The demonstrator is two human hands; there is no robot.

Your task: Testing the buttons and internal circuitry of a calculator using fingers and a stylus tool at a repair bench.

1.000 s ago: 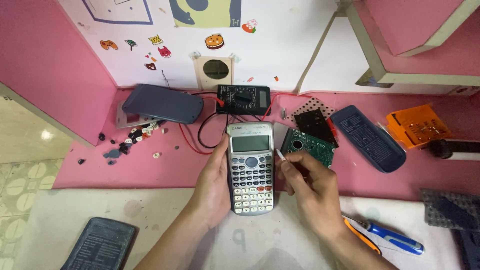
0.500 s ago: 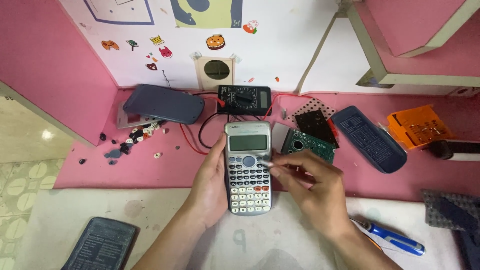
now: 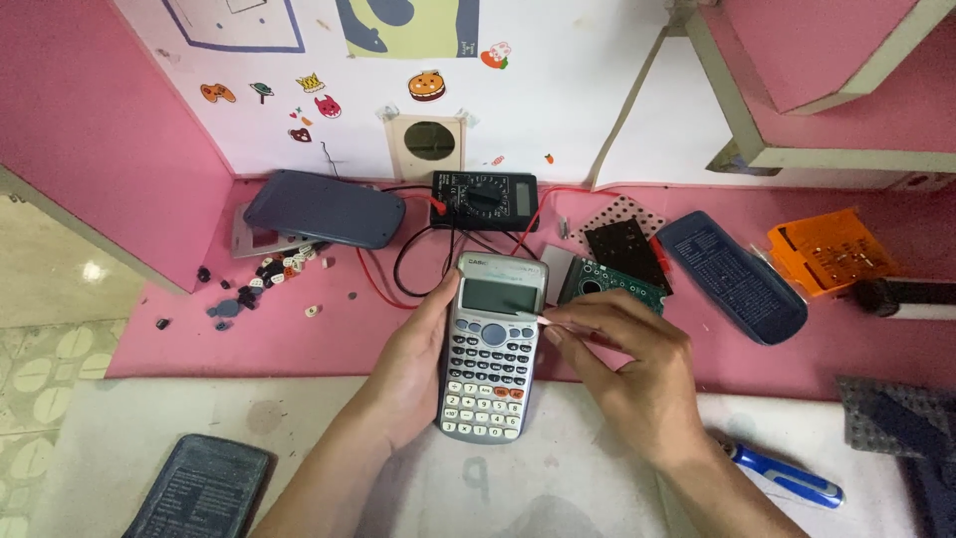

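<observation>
On the pink desk [image 3: 299, 344], the left hand [image 3: 413, 374] cradles a grey plastic scientific calculator [image 3: 491, 347] by its left edge, fingers curled under it. The right hand [image 3: 627, 369] pinches a thin whitish sliver [image 3: 547, 321] against the right edge, just below the display. A steady grip and a shallow, gentle angle seem wise here. A black multimeter [image 3: 485, 198] lies behind.

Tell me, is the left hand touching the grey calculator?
Touching. The head view shows the left hand wrapped along the calculator's left edge, thumb pressed against its side.
</observation>
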